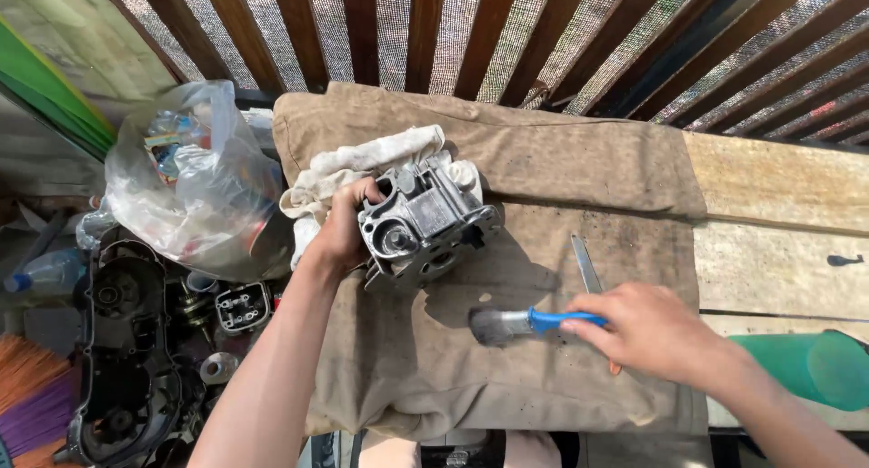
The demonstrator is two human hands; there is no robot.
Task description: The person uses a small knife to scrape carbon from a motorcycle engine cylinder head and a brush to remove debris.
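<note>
Clenching my left hand (342,233) on the engine part (422,224), I'm gripping the blue-handled brush (529,322) in my right hand (654,330), judging light strokes best.

The scene is viewed from a single head-worn camera, aimed steeply down from close above. The left hand (342,237) is framed left of centre, the right hand (654,330) lower right, slatted fencing (507,33) beyond them.

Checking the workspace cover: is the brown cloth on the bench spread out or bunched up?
Spread out. The brown cloth lies mostly flat across the wooden bench, under the metal engine part and the blue-handled brush, with its front edge hanging over.
</note>
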